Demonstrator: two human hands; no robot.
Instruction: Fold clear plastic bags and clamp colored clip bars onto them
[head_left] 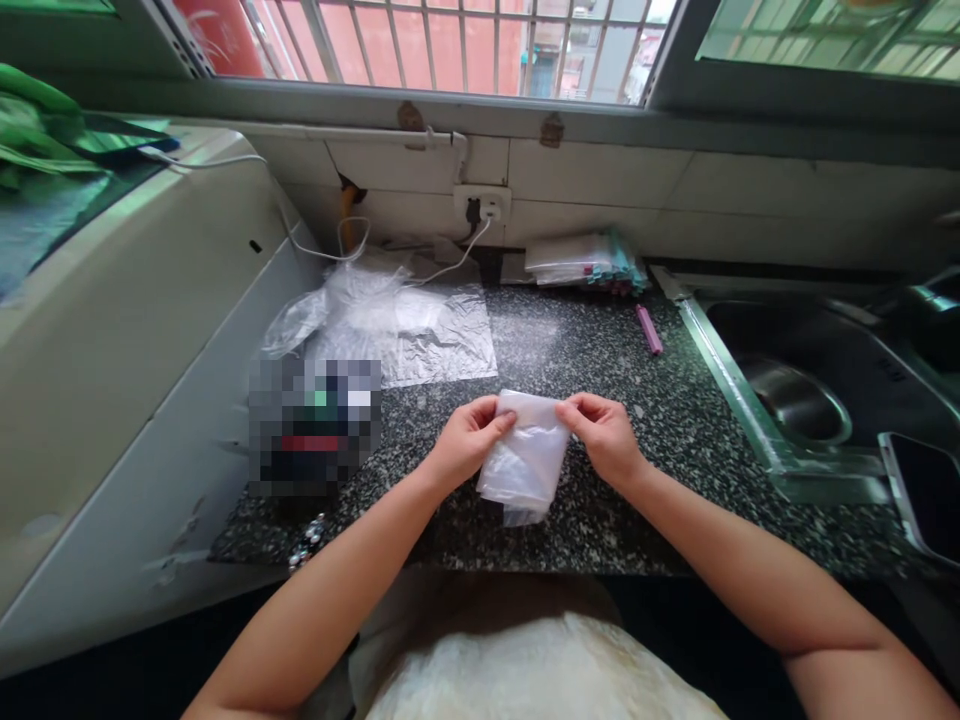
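Observation:
A folded clear plastic bag (pixel 527 455) is held up between my two hands, over the front part of the speckled counter. My left hand (pixel 474 435) pinches its upper left corner, thumb lying on the near face. At the upper right corner my right hand (pixel 600 430) grips it between thumb and bent fingers. The bag's lower end hangs loose, with a thin flap below it. Behind my left hand, a spread of thin clear plastic bags (pixel 450 335) lies crumpled on the counter.
Folded bags with coloured clips (pixel 585 262) lie by the wall, near a pink sealing clip (pixel 649 330). To the right are a sink (pixel 720 400) and a phone (pixel 926 490). A white appliance (pixel 150 370) borders the left. A cable runs from the wall socket (pixel 482 205).

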